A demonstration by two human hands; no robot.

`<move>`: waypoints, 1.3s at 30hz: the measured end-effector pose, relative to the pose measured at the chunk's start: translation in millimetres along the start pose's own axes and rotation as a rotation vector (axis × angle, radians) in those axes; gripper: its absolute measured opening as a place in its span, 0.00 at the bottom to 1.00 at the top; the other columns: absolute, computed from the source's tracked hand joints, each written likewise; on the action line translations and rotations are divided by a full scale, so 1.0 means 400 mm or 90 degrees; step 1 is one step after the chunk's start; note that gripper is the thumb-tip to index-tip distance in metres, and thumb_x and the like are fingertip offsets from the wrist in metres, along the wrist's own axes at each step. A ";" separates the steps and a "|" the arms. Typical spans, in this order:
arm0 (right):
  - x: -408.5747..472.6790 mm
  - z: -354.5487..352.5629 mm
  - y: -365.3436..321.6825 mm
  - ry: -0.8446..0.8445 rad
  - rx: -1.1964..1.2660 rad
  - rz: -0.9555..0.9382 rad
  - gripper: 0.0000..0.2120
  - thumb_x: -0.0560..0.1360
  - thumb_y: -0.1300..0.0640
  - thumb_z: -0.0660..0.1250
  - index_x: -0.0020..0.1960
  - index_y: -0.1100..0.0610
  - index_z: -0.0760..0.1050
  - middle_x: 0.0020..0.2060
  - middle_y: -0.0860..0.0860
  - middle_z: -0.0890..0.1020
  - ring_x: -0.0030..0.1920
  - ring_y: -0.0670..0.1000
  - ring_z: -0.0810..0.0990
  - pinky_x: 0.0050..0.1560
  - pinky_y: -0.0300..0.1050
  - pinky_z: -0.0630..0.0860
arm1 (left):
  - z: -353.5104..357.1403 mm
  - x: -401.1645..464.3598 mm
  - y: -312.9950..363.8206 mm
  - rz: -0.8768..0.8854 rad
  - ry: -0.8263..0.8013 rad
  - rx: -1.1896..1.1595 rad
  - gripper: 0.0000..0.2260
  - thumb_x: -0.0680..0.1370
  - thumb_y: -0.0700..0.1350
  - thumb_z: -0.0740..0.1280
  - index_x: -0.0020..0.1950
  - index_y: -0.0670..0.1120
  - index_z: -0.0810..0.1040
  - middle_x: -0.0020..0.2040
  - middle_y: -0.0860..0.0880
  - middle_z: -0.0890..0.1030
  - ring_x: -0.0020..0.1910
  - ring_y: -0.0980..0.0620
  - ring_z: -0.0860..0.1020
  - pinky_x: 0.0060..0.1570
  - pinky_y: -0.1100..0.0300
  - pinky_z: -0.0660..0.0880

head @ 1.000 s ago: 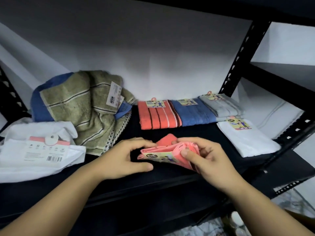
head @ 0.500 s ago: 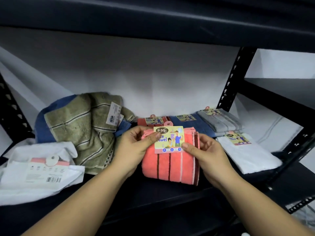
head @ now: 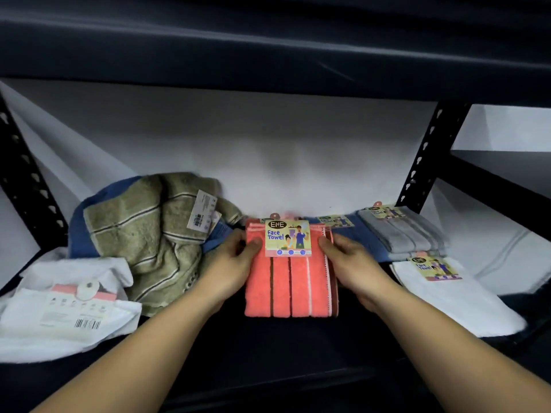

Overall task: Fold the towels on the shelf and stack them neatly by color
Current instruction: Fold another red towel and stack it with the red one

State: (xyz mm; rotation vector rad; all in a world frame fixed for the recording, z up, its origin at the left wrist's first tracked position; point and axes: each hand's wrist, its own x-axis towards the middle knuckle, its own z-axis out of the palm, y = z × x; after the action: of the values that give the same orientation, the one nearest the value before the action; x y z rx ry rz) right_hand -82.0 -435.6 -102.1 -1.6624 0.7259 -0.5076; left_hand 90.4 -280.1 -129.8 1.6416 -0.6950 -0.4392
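Note:
A folded coral towel with dark and pale stripes and a "Face Towel" card lies in the middle of the black shelf. My left hand grips its left edge and my right hand grips its right edge. It lies over another coral towel, of which only a sliver shows behind. To the right lie a folded blue towel, a folded grey towel and a folded white towel. On the left an unfolded olive striped towel is heaped over a blue one.
A crumpled white towel with a barcode label lies at the front left. Black perforated uprights stand at the left and right. The upper shelf hangs low overhead. A white wall closes the back.
The coral towel went from being bunched in my hands near the front edge to folded flat and carried back, over the coral towel at the rear. My head has dropped lower.

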 end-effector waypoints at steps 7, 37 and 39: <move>0.183 0.007 -0.082 -0.039 0.023 0.118 0.07 0.79 0.61 0.67 0.56 0.56 0.80 0.44 0.54 0.88 0.46 0.54 0.86 0.50 0.51 0.83 | -0.002 0.161 0.069 -0.159 0.061 -0.033 0.10 0.81 0.52 0.69 0.50 0.46 0.81 0.44 0.47 0.86 0.41 0.49 0.83 0.39 0.58 0.80; 0.277 0.071 0.036 -0.113 -0.694 -0.164 0.41 0.82 0.32 0.51 0.84 0.57 0.49 0.84 0.54 0.52 0.83 0.54 0.49 0.82 0.56 0.51 | 0.016 0.182 -0.004 0.081 -0.224 0.694 0.33 0.85 0.62 0.49 0.84 0.47 0.43 0.84 0.49 0.42 0.83 0.51 0.42 0.78 0.54 0.42; 0.281 0.075 0.047 -0.099 -0.716 -0.156 0.44 0.79 0.27 0.47 0.84 0.56 0.47 0.84 0.53 0.51 0.83 0.54 0.47 0.81 0.60 0.51 | 0.017 0.179 -0.003 0.070 -0.228 0.710 0.34 0.85 0.63 0.47 0.84 0.47 0.41 0.84 0.48 0.42 0.83 0.50 0.43 0.79 0.53 0.43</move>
State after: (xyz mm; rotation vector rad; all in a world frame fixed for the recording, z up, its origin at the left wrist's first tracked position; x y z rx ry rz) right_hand 14.6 -495.3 -133.1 -2.8248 0.7364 -0.0937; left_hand 139.6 -332.2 -125.4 2.5640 -1.4560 -0.2621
